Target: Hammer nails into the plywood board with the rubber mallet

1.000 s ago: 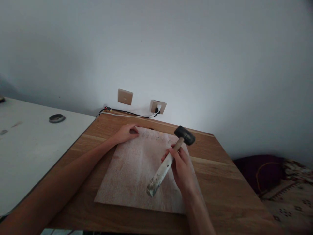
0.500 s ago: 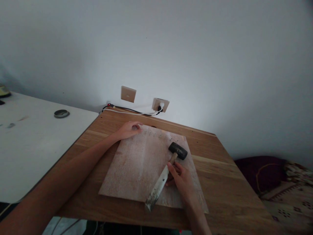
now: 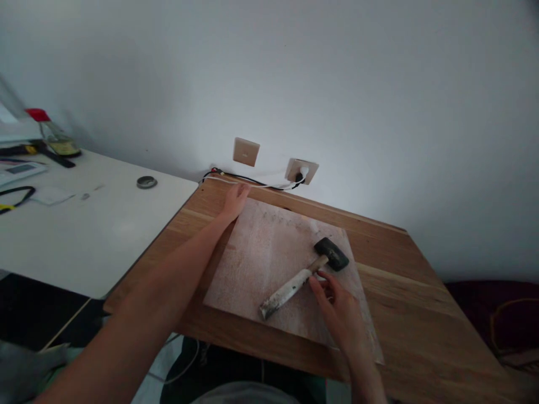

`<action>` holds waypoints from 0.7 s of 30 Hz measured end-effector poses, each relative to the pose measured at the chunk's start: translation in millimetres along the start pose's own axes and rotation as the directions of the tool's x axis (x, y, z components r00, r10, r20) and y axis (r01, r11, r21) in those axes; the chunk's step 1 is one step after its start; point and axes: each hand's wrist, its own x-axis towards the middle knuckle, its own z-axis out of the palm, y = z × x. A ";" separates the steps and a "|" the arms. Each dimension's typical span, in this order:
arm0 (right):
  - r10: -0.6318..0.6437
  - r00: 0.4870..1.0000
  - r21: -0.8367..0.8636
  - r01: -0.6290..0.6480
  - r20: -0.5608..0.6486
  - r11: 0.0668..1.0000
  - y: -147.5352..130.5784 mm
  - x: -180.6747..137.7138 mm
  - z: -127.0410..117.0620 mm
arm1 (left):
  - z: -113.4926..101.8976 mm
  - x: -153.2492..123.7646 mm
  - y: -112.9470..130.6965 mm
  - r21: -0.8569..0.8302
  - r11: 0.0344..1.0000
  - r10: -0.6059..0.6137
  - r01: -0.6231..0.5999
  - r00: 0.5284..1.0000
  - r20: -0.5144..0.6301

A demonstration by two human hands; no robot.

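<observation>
A rubber mallet [image 3: 290,289] with a black head and a worn white-painted handle lies slantwise on a pale, scuffed square board [image 3: 248,269]. My right hand [image 3: 339,311] is at the mallet's neck, its thumb and index fingertips beside the handle and apart, not wrapped round it. Past the board's far left corner, my left hand [image 3: 236,201] rests on the wooden table [image 3: 404,297], fingers stretched toward the wall and partly hidden. A thin white cable and a black cable [image 3: 248,180] run just beyond its fingertips.
A white table [image 3: 96,224] adjoins on the left, holding a round grey lid [image 3: 146,182], a red-capped bottle [image 3: 59,137] and a yellow-black tool [image 3: 31,150]. The wall has a socket [image 3: 302,171] with plugs. Dark red fabric [image 3: 492,308] sits at the right.
My right hand has loosened from the mallet, which has turned to lie flatter across the board. My left hand has moved off the board's far left corner toward the cables. The view has swung left.
</observation>
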 end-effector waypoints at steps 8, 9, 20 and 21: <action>-0.236 0.970 0.275 0.242 -0.056 0.931 -33.3 -34.4 7.5 | 8.7 0.7 -0.7 0.164 0.983 0.079 -0.082 0.997 0.025; -0.317 0.948 0.324 0.300 -0.001 0.897 -43.7 -40.7 11.0 | 9.7 0.6 -0.5 0.183 0.979 0.090 -0.094 0.996 0.030; -0.851 0.418 0.443 0.728 0.317 0.523 -175.0 -77.9 52.7 | 9.2 -0.9 -0.7 0.214 0.968 0.120 -0.127 0.992 0.048; -0.834 0.431 0.373 0.752 0.344 0.543 -180.7 -74.2 56.0 | 9.1 -0.7 -0.7 0.213 0.968 0.124 -0.132 0.991 0.051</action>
